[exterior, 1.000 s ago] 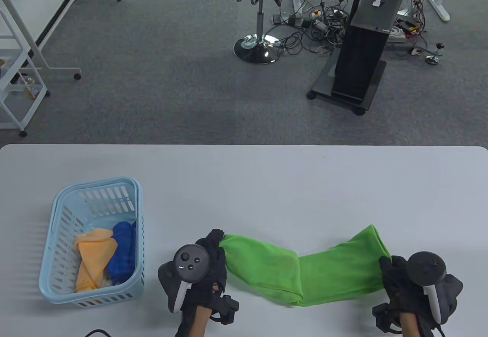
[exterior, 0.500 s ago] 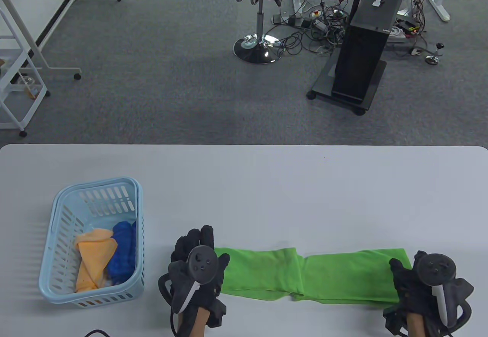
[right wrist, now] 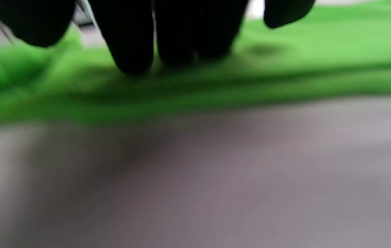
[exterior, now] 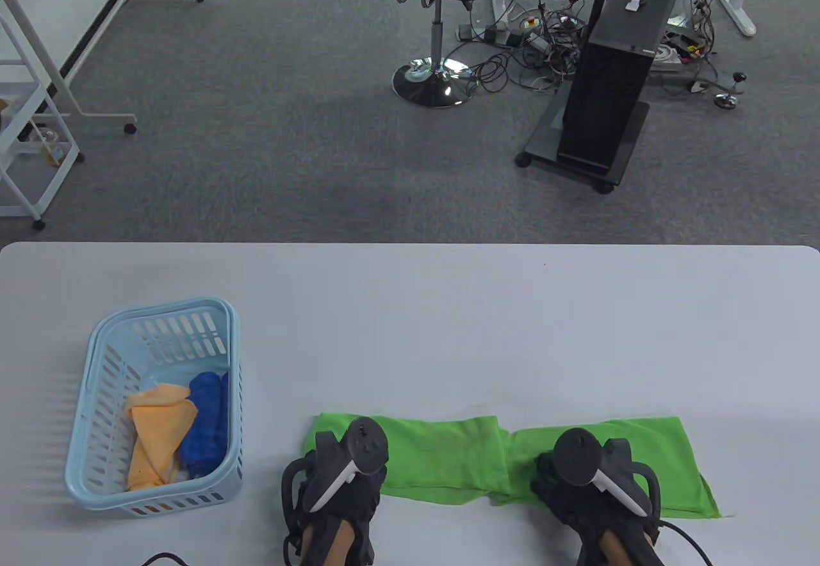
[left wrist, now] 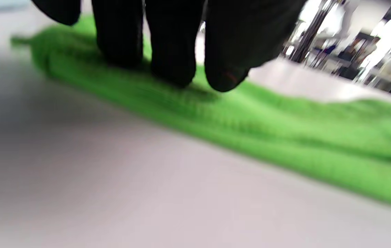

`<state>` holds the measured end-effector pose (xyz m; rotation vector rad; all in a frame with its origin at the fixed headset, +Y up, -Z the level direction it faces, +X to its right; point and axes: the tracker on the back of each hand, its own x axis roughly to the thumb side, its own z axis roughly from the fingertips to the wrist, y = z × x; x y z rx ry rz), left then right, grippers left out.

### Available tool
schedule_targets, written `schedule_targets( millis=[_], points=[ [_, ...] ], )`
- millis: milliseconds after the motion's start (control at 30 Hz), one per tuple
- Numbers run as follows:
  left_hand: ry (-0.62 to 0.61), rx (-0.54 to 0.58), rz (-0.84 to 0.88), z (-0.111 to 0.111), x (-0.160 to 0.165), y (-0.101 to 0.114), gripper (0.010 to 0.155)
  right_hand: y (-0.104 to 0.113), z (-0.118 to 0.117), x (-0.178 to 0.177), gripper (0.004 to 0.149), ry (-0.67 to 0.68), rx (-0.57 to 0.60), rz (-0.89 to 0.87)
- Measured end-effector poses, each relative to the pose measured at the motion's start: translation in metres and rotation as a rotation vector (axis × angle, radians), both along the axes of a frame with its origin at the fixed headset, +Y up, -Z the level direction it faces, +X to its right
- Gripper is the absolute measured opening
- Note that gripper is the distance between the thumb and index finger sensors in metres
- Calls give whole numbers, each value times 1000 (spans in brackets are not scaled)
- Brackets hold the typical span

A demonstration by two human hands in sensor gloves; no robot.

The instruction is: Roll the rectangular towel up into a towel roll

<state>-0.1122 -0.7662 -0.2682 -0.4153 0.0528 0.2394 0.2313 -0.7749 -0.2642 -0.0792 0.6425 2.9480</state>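
The green towel (exterior: 448,457) lies flat on the table as a long folded strip, running left to right near the front edge. My left hand (exterior: 346,473) rests on its left part, and in the left wrist view the fingertips (left wrist: 173,65) press on the towel (left wrist: 285,137). My right hand (exterior: 567,483) rests on the towel's right half, just right of the middle crease. In the right wrist view the fingers (right wrist: 130,48) touch the towel (right wrist: 319,69). Neither hand grips the cloth. Both towel ends lie uncovered.
A light blue plastic basket (exterior: 163,307) stands at the left, holding an orange cloth (exterior: 157,431) and a blue cloth (exterior: 205,425). The grey table (exterior: 448,323) stretches behind the towel. A black cable (exterior: 160,558) shows at the front edge.
The towel went from lifted and sagging to flat on the table. Both hands let go of its ends. My right hand moved left toward the middle, and my left hand shifted onto the towel.
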Motion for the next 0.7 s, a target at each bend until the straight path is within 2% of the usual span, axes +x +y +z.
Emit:
schedule_targets(
  millis=[33,100,200,300,367,467,600,700],
  points=[
    [11,-6,-10,0,-1,-1,54,1,-1,4,69,-17,21,-7],
    [46,23,-28,-2,-3,0,57,1,-1,16,71,-138,76,29],
    [134,-40,-105,-1,-11,-2,59,-2,-4,39,71,-214,53,43],
    [194,-23,-62,-1,-17,-3,59,-4,-4,47,71,-258,53,-29],
    [190,-30,-64,-1,-18,-2,58,-3,-4,45,72,-249,44,-16],
    [169,59,-78,-1,-19,8,54,-3,-3,41,76,-217,9,21],
    [241,208,7,8,-30,36,50,-2,-5,43,76,-230,-14,-2],
    [269,297,68,12,-40,46,49,0,-5,48,76,-258,-37,0]
  ],
)
